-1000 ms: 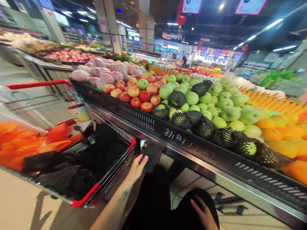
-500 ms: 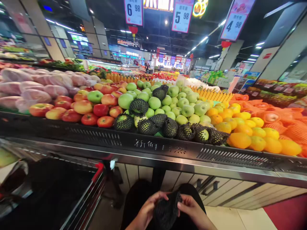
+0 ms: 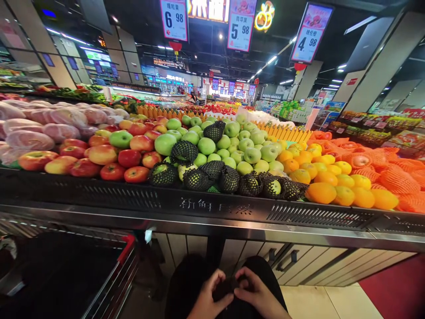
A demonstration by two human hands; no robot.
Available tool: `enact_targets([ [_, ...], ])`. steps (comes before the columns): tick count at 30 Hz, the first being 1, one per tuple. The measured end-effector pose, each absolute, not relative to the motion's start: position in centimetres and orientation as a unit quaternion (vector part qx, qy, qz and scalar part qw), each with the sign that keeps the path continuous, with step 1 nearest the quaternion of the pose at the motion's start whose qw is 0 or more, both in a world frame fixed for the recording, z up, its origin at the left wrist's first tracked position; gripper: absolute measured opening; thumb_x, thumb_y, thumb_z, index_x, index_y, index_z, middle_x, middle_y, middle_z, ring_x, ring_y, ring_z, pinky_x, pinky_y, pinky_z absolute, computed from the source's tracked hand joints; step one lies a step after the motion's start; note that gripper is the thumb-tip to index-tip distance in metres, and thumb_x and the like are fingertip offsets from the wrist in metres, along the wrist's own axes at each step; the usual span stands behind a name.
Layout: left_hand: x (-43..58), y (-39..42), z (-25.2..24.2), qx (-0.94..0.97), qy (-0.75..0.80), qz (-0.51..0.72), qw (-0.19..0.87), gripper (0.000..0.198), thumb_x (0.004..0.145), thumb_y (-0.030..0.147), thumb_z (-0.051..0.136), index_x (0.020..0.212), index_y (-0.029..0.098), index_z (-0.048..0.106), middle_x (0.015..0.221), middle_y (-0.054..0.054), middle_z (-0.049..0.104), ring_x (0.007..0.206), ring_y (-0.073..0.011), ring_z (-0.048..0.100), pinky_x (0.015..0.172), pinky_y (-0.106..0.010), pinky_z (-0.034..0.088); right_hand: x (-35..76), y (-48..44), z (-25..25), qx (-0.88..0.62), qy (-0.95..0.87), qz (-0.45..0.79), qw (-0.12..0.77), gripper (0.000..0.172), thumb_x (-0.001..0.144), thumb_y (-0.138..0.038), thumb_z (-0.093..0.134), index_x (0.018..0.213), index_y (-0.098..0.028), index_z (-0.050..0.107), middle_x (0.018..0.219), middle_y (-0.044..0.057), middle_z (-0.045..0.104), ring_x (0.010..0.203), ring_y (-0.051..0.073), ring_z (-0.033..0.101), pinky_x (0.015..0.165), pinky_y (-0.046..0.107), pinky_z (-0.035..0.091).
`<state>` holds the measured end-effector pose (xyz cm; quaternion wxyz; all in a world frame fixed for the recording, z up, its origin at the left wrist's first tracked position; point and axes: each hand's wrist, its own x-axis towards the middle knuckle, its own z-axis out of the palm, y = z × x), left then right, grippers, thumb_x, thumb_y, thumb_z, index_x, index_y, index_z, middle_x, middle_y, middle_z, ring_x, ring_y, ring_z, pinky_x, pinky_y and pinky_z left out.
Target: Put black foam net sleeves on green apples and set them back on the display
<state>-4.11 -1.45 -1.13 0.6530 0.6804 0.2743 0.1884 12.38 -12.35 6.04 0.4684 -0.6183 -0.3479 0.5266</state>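
Low in front of the stand, over my dark-clad knees, both hands are closed on a bunched black foam net [image 3: 226, 288]. My left hand [image 3: 210, 296] pinches its left side between thumb and fingers. At its right end, my right hand [image 3: 255, 290] grips with curled fingers. Whether anything is inside the net is hidden. Above, along the front of the display, lie several green fruits in black foam nets [image 3: 197, 178]. Bare green apples [image 3: 206, 145] are heaped behind them.
A black display rail [image 3: 109, 193] with a metal edge runs across above my hands. Red apples [image 3: 113, 170] lie left, oranges [image 3: 320, 192] and orange-netted fruit [image 3: 398, 177] right. A shopping cart with a red corner [image 3: 127, 249] stands at the lower left.
The black net looked larger and upright between my hands; now it is bunched smaller, and my hands have drawn closer together. The whole view has shifted slightly.
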Motion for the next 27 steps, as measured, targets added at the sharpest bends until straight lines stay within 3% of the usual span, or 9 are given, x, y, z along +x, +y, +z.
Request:
enact_targets([
  [4, -4.0, -0.9, -1.1, 0.688, 0.289, 0.194, 0.637, 0.039, 0.076, 0.060, 0.068, 0.079, 0.023, 0.055, 0.078, -0.002, 0.053, 0.079, -0.0212, 0.053, 0.077, -0.035, 0.043, 13.5, -12.3, 6.3, -0.637, -0.388, 0.491, 0.451, 0.053, 0.079, -0.061, 0.069, 0.114, -0.021, 0.065, 0.068, -0.006, 0.035, 0.067, 0.012, 0.033, 0.066, 0.029, 0.026],
  [9, -4.7, -0.6, 0.0, 0.686, 0.178, 0.298, 0.640, 0.041, 0.078, 0.053, 0.070, 0.066, 0.022, 0.045, 0.079, -0.003, 0.053, 0.076, -0.0195, 0.050, 0.072, -0.034, 0.039, 13.6, -12.3, 5.2, -0.602, -0.380, 0.522, 0.471, 0.047, 0.076, -0.062, 0.072, 0.091, -0.021, 0.055, 0.063, -0.008, 0.029, 0.061, 0.010, 0.025, 0.059, 0.027, 0.018],
  [12, -5.2, -0.6, 0.5, 0.637, 0.100, 0.323, 0.693, 0.048, 0.079, 0.058, 0.067, 0.066, 0.022, 0.040, 0.068, -0.001, 0.045, 0.076, -0.0187, 0.047, 0.073, -0.033, 0.038, 13.0, -12.0, 4.3, -0.564, -0.331, 0.577, 0.490, 0.050, 0.066, -0.057, 0.082, 0.079, -0.020, 0.050, 0.065, -0.007, 0.040, 0.061, 0.008, 0.034, 0.058, 0.024, 0.026],
  [16, -5.2, -0.5, 0.4, 0.616, 0.139, 0.233, 0.740, 0.055, 0.080, 0.072, 0.057, 0.071, 0.021, 0.039, 0.070, 0.003, 0.033, 0.068, -0.0134, 0.035, 0.066, -0.028, 0.031, 12.9, -11.7, 4.0, -0.520, -0.220, 0.580, 0.588, 0.045, 0.064, -0.048, 0.086, 0.068, -0.018, 0.052, 0.063, -0.006, 0.047, 0.063, 0.010, 0.045, 0.067, 0.025, 0.039],
  [20, -4.7, -0.8, 0.0, 0.655, 0.176, 0.146, 0.720, 0.060, 0.080, 0.081, 0.047, 0.079, 0.021, 0.042, 0.076, 0.003, 0.033, 0.072, -0.0138, 0.032, 0.070, -0.028, 0.031, 13.2, -11.8, 4.6, -0.438, -0.121, 0.588, 0.669, 0.036, 0.071, -0.047, 0.083, 0.077, -0.019, 0.062, 0.070, -0.003, 0.060, 0.071, 0.012, 0.058, 0.081, 0.029, 0.047],
  [22, -4.5, -1.1, 0.1, 0.666, 0.172, 0.136, 0.713, 0.062, 0.078, 0.084, 0.045, 0.083, 0.021, 0.045, 0.080, 0.002, 0.035, 0.077, -0.0149, 0.034, 0.076, -0.029, 0.034, 12.9, -11.9, 5.1, -0.434, -0.148, 0.600, 0.656, 0.036, 0.073, -0.049, 0.082, 0.089, -0.020, 0.068, 0.090, 0.002, 0.069, 0.091, 0.016, 0.065, 0.087, 0.030, 0.046],
  [24, -4.3, -1.4, 0.4, 0.662, 0.159, 0.137, 0.719, 0.061, 0.078, 0.082, 0.048, 0.088, 0.021, 0.049, 0.084, 0.001, 0.040, 0.082, -0.0163, 0.039, 0.083, -0.030, 0.037, 12.1, -12.0, 5.7, -0.418, -0.205, 0.626, 0.625, 0.042, 0.072, -0.051, 0.081, 0.102, -0.023, 0.070, 0.109, 0.005, 0.070, 0.110, 0.019, 0.063, 0.096, 0.031, 0.044],
  [27, -4.2, -1.7, 1.1, 0.624, 0.137, 0.127, 0.759, 0.052, 0.077, 0.072, 0.062, 0.087, 0.022, 0.053, 0.086, 0.000, 0.048, 0.085, -0.0172, 0.047, 0.084, -0.031, 0.040, 10.8, -11.9, 6.3, -0.377, -0.303, 0.670, 0.563, 0.050, 0.069, -0.050, 0.083, 0.111, -0.026, 0.070, 0.112, 0.005, 0.070, 0.113, 0.023, 0.063, 0.102, 0.036, 0.040],
])
